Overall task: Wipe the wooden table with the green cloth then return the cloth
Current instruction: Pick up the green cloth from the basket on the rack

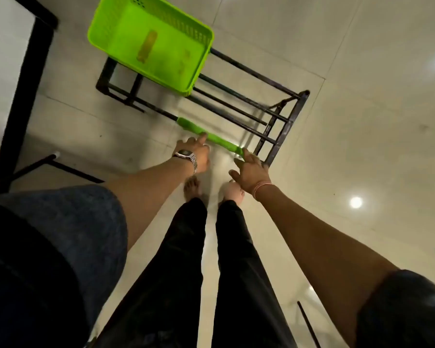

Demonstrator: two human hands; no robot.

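The green cloth [211, 136] hangs folded over the front rail of a black metal rack [290, 121], seen from above. My left hand [195, 151], with a wristwatch, reaches to the cloth's middle; its index finger lies on the cloth and the thumb is hidden beneath. My right hand [251, 169] is at the cloth's right end. Its fingertips touch the cloth and the rail, and the thumb is spread away from them. No wooden table top is clearly in view.
A bright green plastic basket [111, 26] sits on the rack's far left end. A black-framed table [23, 84] stands at the left. My bare feet [192, 187] stand on the glossy tiled floor just in front of the rack. A thin black rod [308, 322] lies at the bottom right.
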